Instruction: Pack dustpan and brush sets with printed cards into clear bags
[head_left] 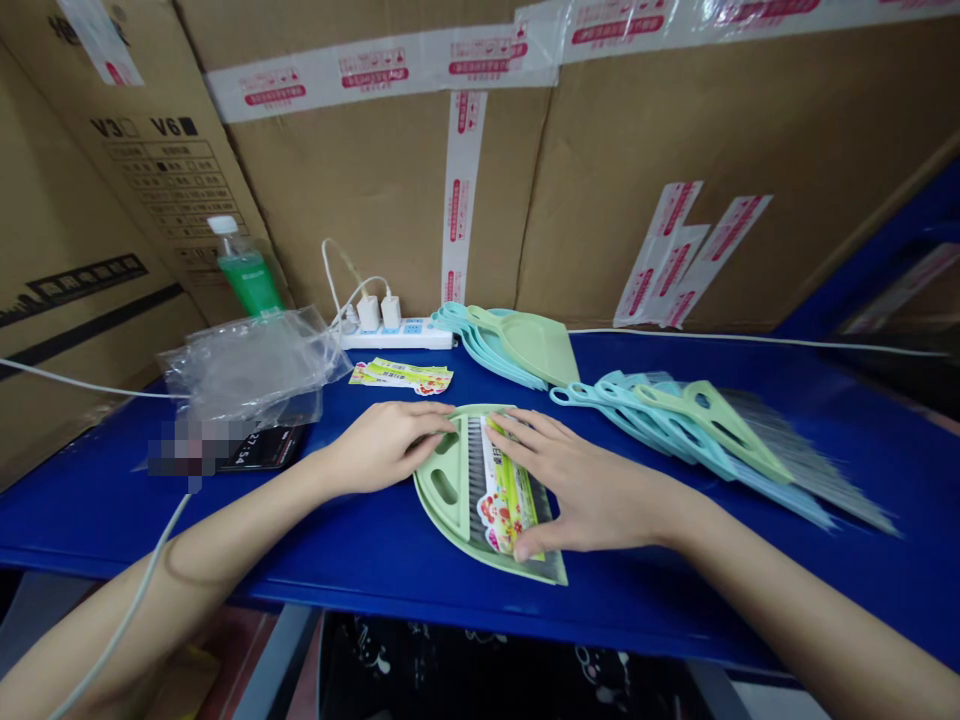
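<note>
The pale green plastic dustpan (459, 515), carrying a colourful paper label card (510, 492), lies on the blue table (360, 550) under both hands. The left hand (382, 445) rests spread on its slotted edge. The right hand (592, 490) lies flat on the card, clasping nothing. A stack of mint and blue dustpans (525, 345) sits beyond the fingertips.

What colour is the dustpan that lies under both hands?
Pale green; the dustpan shows best in the head view.
</note>
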